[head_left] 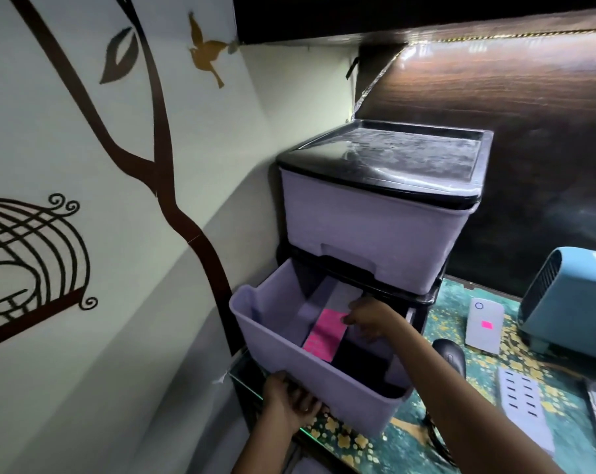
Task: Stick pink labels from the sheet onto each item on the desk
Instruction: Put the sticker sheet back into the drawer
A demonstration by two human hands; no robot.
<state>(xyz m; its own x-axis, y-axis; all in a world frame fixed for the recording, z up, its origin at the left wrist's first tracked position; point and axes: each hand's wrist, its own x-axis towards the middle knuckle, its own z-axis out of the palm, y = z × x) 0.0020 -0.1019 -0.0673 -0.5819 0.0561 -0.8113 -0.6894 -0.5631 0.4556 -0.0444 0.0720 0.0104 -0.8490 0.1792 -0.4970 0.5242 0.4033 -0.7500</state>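
1. Here, the lower drawer (pixel 323 378) of a lilac plastic drawer unit stands pulled out toward the near left, over the left end of the desk (pixel 409 436).
2. The left hand (pixel 289 396) grips the drawer at its near bottom edge, with the fingers curled under the front wall.
3. The right hand (pixel 368 319) reaches in over the drawer's right wall. Its fingertips pinch the far right corner of the pink label sheet (pixel 323 333).
4. The pink label sheet lies inside the drawer, slanted, with its near end low against dark contents. A grey strip runs on from its far end toward the back of the drawer.
5. The upper drawer (pixel 368 234) is closed. A black lid (pixel 392 155) tops the unit, and its surface looks dusty.
6. On the desk to the right, a white device (pixel 482 340) stands upright and carries one small pink label (pixel 486 325) on its front.
7. A blue fan unit (pixel 570 302) sits just to the right of the white device.
8. A black mouse (pixel 450 357) lies near the right forearm, and a white slotted panel (pixel 522 401) lies nearer, to its right. No label shows on either.
9. The desk cover is green with yellow flowers.
10. The left wall bears dark decals of a tree (pixel 163 159) and a cage (pixel 33 261), and a gold bird (pixel 206 49).
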